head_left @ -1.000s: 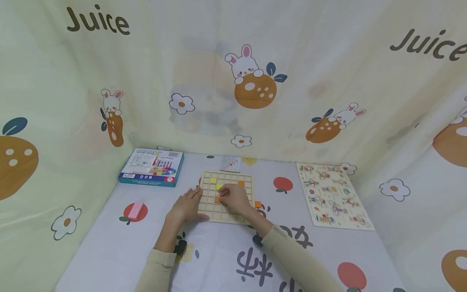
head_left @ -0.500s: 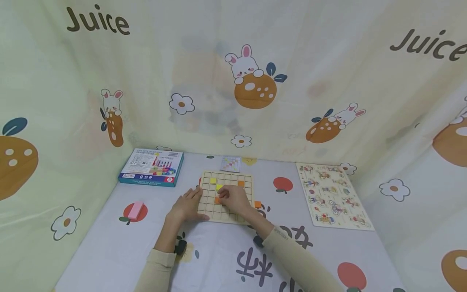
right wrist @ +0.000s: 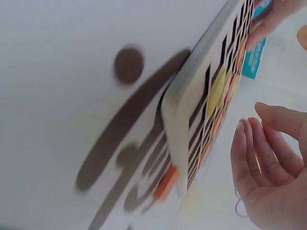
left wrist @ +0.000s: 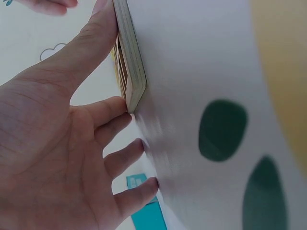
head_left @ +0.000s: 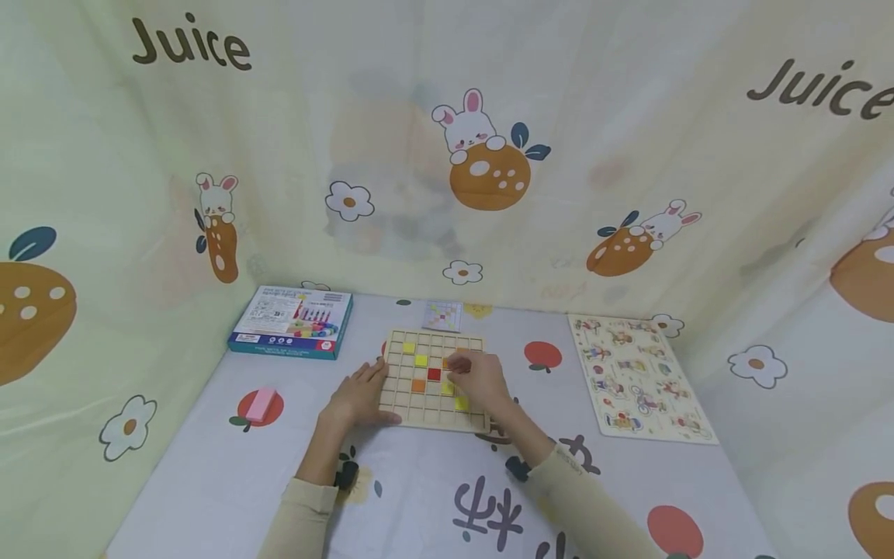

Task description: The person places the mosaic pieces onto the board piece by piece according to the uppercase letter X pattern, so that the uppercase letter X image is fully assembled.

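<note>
A wooden grid board bears several yellow tiles, a red tile and orange tiles. My left hand rests at its near left corner, thumb along the front edge and fingertips at the left side; in the left wrist view the thumb touches the board's edge. Over the board's right half hovers my right hand, partly covering an orange tile. Its fingers are loosely bent, with a gap to the thumb and nothing visible between. A loose orange block lies beside the board.
Behind the board is a small pattern card. A boxed set lies at the back left, with a pink block in front of it. On the right is a picture puzzle board. A printed curtain surrounds the table.
My right hand has moved right, away from the board's middle, uncovering the red tile and two yellow tiles. It now hides the loose orange block in the head view. My left hand stays put.
</note>
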Tool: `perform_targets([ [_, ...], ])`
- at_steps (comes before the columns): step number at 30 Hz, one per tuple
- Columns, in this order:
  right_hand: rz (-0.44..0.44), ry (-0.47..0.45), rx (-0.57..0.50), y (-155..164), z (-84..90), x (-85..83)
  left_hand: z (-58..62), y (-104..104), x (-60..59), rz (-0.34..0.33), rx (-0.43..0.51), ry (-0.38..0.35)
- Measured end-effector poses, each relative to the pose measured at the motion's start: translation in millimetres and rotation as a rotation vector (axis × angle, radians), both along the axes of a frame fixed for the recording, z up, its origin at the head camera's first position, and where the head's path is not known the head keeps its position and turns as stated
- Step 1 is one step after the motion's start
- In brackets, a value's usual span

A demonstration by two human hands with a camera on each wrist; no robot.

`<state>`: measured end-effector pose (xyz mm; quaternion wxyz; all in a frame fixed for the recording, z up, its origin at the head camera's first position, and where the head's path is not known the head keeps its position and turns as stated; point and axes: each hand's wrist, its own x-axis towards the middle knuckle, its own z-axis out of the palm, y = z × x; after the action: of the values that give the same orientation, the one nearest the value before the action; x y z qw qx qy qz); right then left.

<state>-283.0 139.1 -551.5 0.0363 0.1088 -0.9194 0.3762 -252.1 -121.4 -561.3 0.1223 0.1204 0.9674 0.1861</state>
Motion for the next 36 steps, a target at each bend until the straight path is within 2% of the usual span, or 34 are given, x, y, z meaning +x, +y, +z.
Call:
perform_targets([
  [6,-0.045,-0.014,0.016,25,5.3,0.1,0.5,-1,-1.9,-0.005,0.0,0.02],
  [8,-0.062,-0.026,0.04,34,4.9,-0.2,5.4,-1,-0.8,-0.001,-0.006,0.008],
  [12,-0.107,-0.084,0.09,53,1.5,0.7,9.9,1,0.2,-0.007,-0.012,0.0],
  [14,-0.117,-0.11,0.119,61,-1.5,2.0,6.8,1,-0.7,-0.017,-0.02,0.006],
  [20,-0.116,-0.173,0.216,77,-7.2,6.4,9.7,2,1.7,-0.011,-0.034,0.0],
  [26,-0.096,-0.16,0.269,84,-4.8,10.4,8.3,2,3.0,-0.013,-0.038,0.004],
  [30,-0.093,-0.155,0.26,86,-4.7,11.8,6.3,2,2.9,-0.014,-0.045,0.006],
  [36,-0.116,-0.172,0.179,86,-10.5,11.5,7.2,2,3.0,-0.009,-0.034,0.005],
])
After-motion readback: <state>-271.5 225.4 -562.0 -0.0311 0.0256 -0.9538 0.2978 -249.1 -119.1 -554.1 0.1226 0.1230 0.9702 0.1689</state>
